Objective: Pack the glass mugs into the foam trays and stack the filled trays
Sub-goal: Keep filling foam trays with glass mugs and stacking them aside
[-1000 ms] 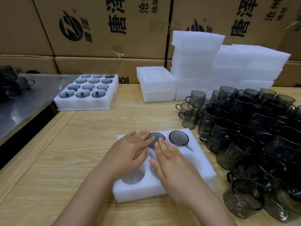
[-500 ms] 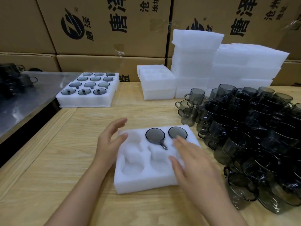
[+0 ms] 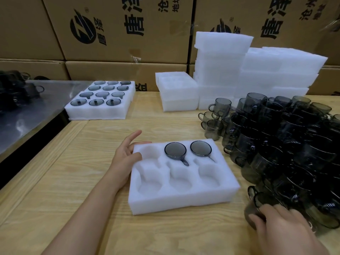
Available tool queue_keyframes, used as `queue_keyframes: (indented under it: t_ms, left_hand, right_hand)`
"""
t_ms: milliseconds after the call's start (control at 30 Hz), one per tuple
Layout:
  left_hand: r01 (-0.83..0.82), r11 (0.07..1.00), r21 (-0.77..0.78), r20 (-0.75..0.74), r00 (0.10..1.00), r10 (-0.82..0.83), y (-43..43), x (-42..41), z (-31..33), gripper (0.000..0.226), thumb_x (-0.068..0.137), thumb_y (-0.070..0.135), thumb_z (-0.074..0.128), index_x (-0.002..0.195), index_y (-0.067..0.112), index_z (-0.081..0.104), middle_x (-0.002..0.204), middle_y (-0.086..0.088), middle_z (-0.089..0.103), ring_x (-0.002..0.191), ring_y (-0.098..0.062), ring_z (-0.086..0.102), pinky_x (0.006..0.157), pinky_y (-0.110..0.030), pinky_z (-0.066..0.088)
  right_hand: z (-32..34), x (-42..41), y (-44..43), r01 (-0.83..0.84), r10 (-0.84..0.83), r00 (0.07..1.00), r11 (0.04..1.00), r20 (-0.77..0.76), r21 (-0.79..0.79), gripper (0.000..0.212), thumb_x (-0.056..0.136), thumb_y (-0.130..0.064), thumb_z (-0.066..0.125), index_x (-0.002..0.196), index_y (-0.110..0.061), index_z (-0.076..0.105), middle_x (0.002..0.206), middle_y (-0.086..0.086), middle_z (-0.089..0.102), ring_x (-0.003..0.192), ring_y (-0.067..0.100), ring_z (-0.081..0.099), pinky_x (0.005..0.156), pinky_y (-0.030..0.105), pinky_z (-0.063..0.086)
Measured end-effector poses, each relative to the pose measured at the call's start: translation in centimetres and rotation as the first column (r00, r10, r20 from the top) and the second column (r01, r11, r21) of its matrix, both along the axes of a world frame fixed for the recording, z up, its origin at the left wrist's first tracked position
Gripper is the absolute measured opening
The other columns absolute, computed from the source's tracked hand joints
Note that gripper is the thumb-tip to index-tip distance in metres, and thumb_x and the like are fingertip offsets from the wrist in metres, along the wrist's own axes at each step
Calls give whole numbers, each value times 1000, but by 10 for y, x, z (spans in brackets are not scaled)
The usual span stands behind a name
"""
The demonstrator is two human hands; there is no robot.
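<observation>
Since half a second ago the right hand has left the foam tray and gone to 4 o'clock, where its fingers and thumb curl round a smoky mug at the near edge of the mug pile. The hand covers much of that mug, and the frame cuts off the wrist. The left hand stays at the tray's left edge, at 9 o'clock from it. Its fingers are loosely spread, the thumb lies on the foam's top and the forefinger is lifted clear.

The tray sits at centre on the wooden table. Its far row holds two mugs: the middle mug and the right mug. The other four pockets show only foam.

The pile runs out of view at 3 o'clock, its dark glass too tangled to count. At 10 o'clock lies a filled tray and at 12 o'clock the empty tray stacks stand before cardboard boxes. On the steel table at 9 o'clock, dark shapes blur beyond telling.
</observation>
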State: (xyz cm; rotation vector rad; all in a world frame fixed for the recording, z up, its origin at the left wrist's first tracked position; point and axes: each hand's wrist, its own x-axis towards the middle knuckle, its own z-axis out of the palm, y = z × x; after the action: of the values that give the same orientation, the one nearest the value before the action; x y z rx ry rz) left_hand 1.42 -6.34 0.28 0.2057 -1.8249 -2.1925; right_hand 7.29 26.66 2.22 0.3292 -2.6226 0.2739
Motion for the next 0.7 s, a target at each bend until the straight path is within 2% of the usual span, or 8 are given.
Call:
queue_keyframes:
  t_ms: [100, 167, 333, 400, 467, 533, 633, 700]
  left_hand:
    - [10, 1000, 18, -1, 1000, -10, -1, -1, -1, 76, 57, -5, 49, 123, 31, 57, 108, -8, 71, 85, -25, 69, 64, -33, 57]
    - [16, 1000, 25, 0, 1000, -16, -2, -1, -2, 72, 58, -4, 51, 121, 30, 58, 108, -9, 71, 86, -26, 69, 66, -34, 57]
    - [59, 998, 0, -31, 998, -59, 0, -2, -5, 54, 73, -4, 63, 118, 26, 63, 115, -3, 69, 98, -22, 67, 78, -34, 56]
    - [60, 997, -38, -37, 997, -62, 1, -1, -5, 40, 85, -1, 58, 112, 26, 69, 120, -2, 67, 105, -22, 64, 83, -33, 53]
    - [50, 997, -62, -45, 998, -53, 2, -1, -3, 30, 89, 12, 55, 110, 24, 71, 123, 0, 66, 116, -22, 59, 94, -35, 48]
    - [29, 995, -90, -95, 995, -38, 3, 0, -1, 29, 89, 24, 54, 112, 19, 71, 132, 1, 60, 128, -16, 50, 106, -35, 37]
    - [59, 997, -44, -152, 986, -65, 6, 1, -1, 30, 93, 27, 52, 112, 15, 72, 137, -10, 55, 132, -28, 46, 110, -44, 34]
    - [53, 999, -12, -166, 985, -54, 5, 1, -3, 30, 92, 26, 51, 110, 14, 72, 136, -16, 54, 133, -34, 43, 113, -54, 28]
  right_hand:
    - [9, 2, -1, -67, 64, 985, 998, -159, -17, 50, 81, -30, 35, 55, 0, 65, 49, 16, 54, 41, 34, 50, 48, 34, 44]
    - [24, 5, -5, -90, 75, 966, 995, -248, -47, 41, 79, -28, 41, 59, -3, 67, 53, 15, 57, 42, 32, 49, 54, 30, 34]
    - [66, -3, -51, -234, 185, 911, 968, -369, -93, 25, 82, -24, 53, 68, -7, 65, 65, 9, 61, 56, 32, 52, 60, 32, 32]
    - [75, -20, -82, -347, 296, 911, 927, -288, -143, 15, 78, -20, 61, 69, -8, 63, 69, 4, 60, 64, 28, 52, 62, 32, 32]
    - [79, -43, -111, -409, 396, 912, 897, -105, -169, 10, 81, -16, 65, 73, -11, 61, 72, -3, 54, 74, 24, 47, 64, 29, 29]
    - [78, -64, -136, -476, 489, 871, 863, 48, -168, 8, 85, -17, 62, 78, -16, 59, 73, -9, 43, 81, 19, 42, 65, 30, 28]
    - [73, -84, -161, -563, 595, 798, 794, 101, -230, 14, 81, -13, 63, 70, -18, 55, 64, -4, 46, 75, 20, 44, 57, 28, 25]
    - [72, -90, -168, -590, 636, 761, 760, 125, -272, 28, 79, -13, 64, 61, -28, 49, 65, -5, 51, 72, 18, 42, 53, 22, 25]
